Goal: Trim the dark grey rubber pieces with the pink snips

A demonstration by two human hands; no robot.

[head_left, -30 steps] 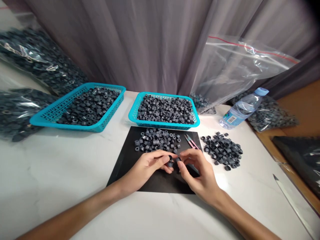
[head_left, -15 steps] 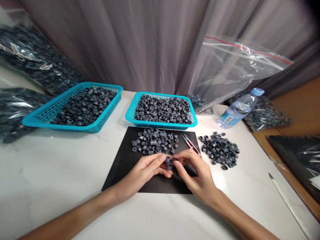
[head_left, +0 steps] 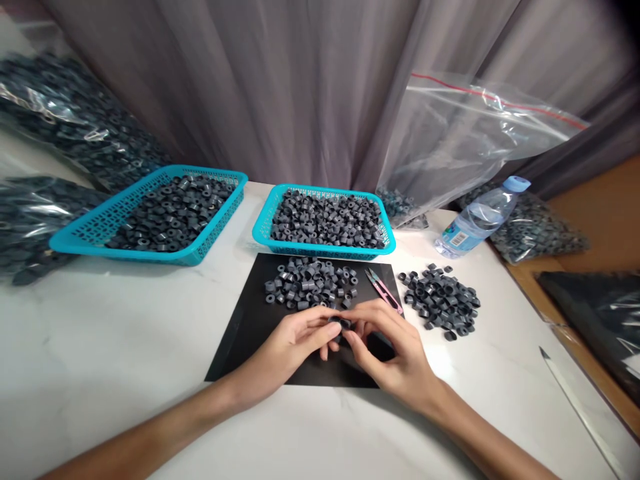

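Note:
Over a black mat (head_left: 240, 340), my left hand (head_left: 305, 337) is closed on a small dark grey plastic ring (head_left: 335, 321). My right hand (head_left: 387, 337) pinches another small dark ring (head_left: 345, 324) against it, the fingertips of both hands almost meeting. Fingers partly hide both pieces, so whether they are joined I cannot tell. Just beyond my hands lies a pile of short grey cylinders (head_left: 310, 283) with holes through them. Pink-handled thread snips (head_left: 384, 291) rest on the mat's right side. Right of the mat, a second pile of hollow grey caps (head_left: 443, 300) sits on the white table (head_left: 150, 333).
Two turquoise baskets, one left (head_left: 193, 257) and one centre (head_left: 325, 251), hold many grey pieces. Behind stand an upright zip bag (head_left: 450, 147) and a water bottle (head_left: 480, 220). Filled plastic bags (head_left: 75, 127) lean at far left. A pointed strip (head_left: 575, 407) lies at right.
My hands have come together, the right-hand ring now against the piece in my left fingers. My left fingers have turned and cover more of the pieces. The piles look the same.

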